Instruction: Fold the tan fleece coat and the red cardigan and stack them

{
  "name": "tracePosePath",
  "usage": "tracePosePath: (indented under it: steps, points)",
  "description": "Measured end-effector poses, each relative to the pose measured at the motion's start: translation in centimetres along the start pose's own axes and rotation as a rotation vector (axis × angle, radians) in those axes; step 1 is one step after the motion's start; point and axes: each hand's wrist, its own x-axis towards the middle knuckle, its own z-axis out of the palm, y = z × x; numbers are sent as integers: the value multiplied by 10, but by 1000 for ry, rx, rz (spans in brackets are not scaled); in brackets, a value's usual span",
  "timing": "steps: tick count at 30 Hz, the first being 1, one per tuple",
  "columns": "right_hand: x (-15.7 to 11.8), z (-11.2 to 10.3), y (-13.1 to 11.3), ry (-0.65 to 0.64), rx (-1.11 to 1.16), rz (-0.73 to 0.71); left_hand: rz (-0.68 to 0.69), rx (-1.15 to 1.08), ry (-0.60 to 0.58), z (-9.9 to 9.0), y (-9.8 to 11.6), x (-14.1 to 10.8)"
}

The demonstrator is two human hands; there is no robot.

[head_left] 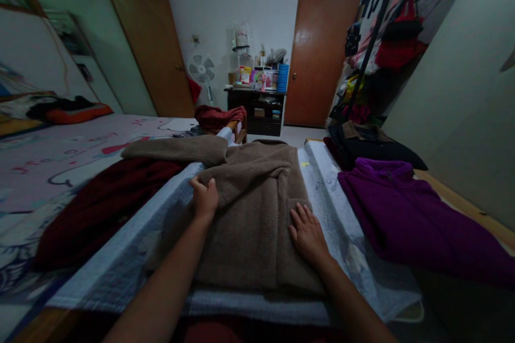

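A brown fleece coat (245, 225) lies spread out in front of me on a pale cloth cover (161, 225). One of its sleeves (181, 149) stretches out to the left, over a dark red garment. My left hand (204, 198) grips the coat's left side, fingers curled round the fabric with the thumb up. On the coat's right front, near a pocket flap, my right hand (308, 231) rests flat with its fingers spread.
To the right lie a folded purple jacket (418, 220) and dark folded clothes (374, 142). A dark red garment (108, 209) is at left, beside the patterned bed (52, 155). Farther back stand a fan (201, 69), a black cabinet (255, 112) and a wooden door (311, 59).
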Motion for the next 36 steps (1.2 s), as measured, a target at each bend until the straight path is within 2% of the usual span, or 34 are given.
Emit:
tracePosePath:
  steps: [3,5,8,10,13,18,20,23,26,29,32,36]
  points:
    - [2,-6,0,-32,-2,-7,-242,-120,44,5,-12,3]
    - [7,-16,1,-67,4,-33,-344,-232,-27,6,-18,2]
    - [27,-34,3,-134,38,-94,-405,-348,-192,6,-22,1]
    - [49,-43,4,-132,73,-99,-386,-381,-232,4,-22,2]
    - [92,-44,1,-45,127,-111,-284,-429,-202,3,-14,10]
    - [164,-17,-8,40,136,-49,-67,-425,-151,7,15,38]
    - [182,-4,-10,54,133,-15,-1,-435,-143,10,28,53]
    - [196,11,-11,20,129,-24,45,-447,-116,16,45,77]
    - [199,19,-12,-24,117,-64,56,-487,-68,23,56,98]
    - [201,20,-10,-49,106,-86,38,-545,-63,28,61,108]
    - [213,14,-2,-80,112,-83,-45,-551,-104,26,62,105]
    - [247,3,10,-60,139,-17,-167,-538,-230,11,63,93]
